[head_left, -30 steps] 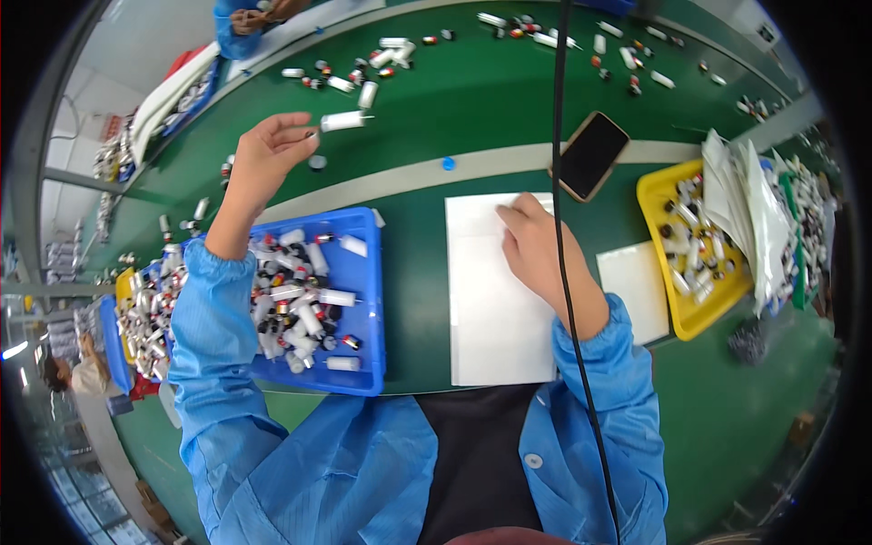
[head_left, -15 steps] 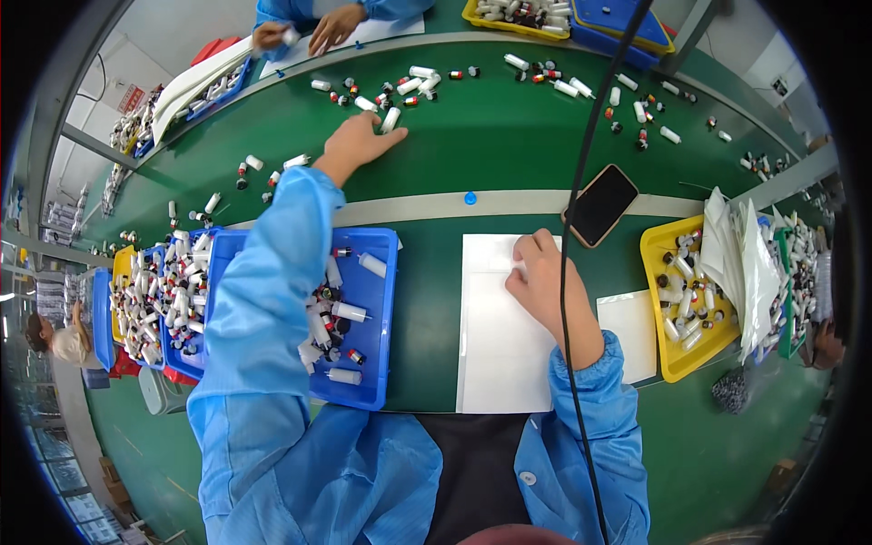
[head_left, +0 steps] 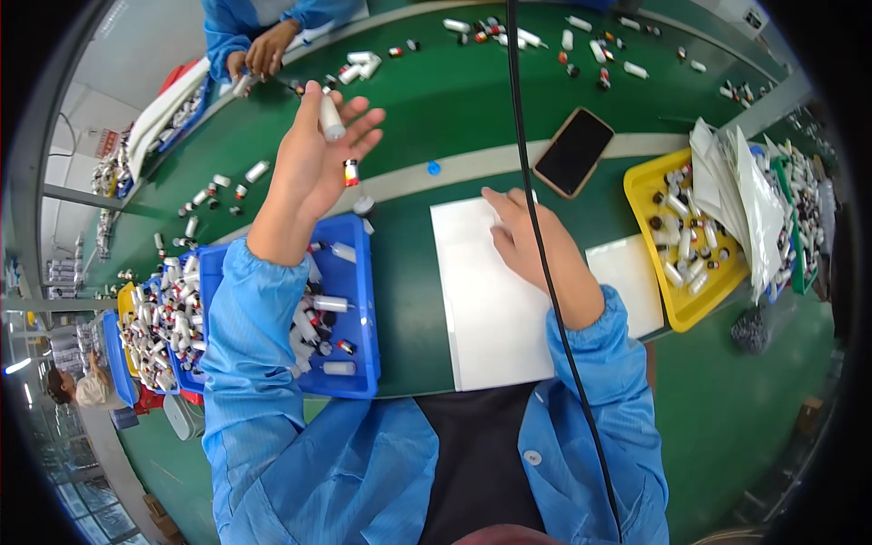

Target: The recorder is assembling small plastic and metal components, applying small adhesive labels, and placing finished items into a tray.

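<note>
Green worktable [head_left: 409, 272], viewed from above: the left hand [head_left: 316, 154], fingers partly spread, frames a white bottle [head_left: 331, 120] between thumb and fingers beyond the blue tray [head_left: 365, 282] (whether clasped cannot be told), its long axis running roughly fore-and-aft, round end nearer. Over white paper [head_left: 490, 327] lies the right hand [head_left: 540, 247], half-curled, contents indiscernible; blue tray, left, and yellow tray [head_left: 674, 313], right, contain white bottles and small dark cylinders [head_left: 346, 347].
</note>
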Available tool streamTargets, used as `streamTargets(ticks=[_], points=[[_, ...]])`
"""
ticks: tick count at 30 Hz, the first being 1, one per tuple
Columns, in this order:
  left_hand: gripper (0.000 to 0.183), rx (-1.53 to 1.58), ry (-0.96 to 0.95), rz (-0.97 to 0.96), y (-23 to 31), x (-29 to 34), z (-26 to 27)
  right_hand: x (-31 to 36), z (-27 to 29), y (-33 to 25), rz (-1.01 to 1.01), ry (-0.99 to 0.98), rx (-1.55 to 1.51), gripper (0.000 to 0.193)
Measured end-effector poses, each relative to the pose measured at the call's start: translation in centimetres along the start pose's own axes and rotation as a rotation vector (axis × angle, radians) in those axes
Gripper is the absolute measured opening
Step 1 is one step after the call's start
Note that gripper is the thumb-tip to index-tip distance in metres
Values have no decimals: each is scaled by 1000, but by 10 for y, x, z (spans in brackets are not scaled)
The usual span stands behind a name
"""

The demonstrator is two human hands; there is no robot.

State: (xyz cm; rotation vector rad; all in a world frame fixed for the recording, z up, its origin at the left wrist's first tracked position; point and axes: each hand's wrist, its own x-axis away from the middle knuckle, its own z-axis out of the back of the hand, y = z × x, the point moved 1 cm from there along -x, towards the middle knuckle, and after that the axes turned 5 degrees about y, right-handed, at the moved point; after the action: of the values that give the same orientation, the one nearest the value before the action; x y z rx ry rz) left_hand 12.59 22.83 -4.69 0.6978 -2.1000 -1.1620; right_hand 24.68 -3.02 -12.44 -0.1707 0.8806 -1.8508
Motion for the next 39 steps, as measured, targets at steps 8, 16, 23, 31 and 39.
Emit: streamTargets(ticks=[8, 16, 23, 31, 39], points=[[39, 189, -116, 526, -71, 43, -43, 0, -2, -4, 36, 10, 19, 13], [43, 391, -62, 392, -101, 28, -32, -7, 1, -18, -338, 301, -399, 22], [43, 482, -227, 363, -87, 41, -48, -5, -29, -29, 130, 383, -441, 52], [41, -204, -500, 58, -101, 51, -49, -7, -24, -18, 15, 610, -472, 39], [34, -95, -414, 21, -106, 42, -42, -8, -19, -17, 81, 605, -409, 39]])
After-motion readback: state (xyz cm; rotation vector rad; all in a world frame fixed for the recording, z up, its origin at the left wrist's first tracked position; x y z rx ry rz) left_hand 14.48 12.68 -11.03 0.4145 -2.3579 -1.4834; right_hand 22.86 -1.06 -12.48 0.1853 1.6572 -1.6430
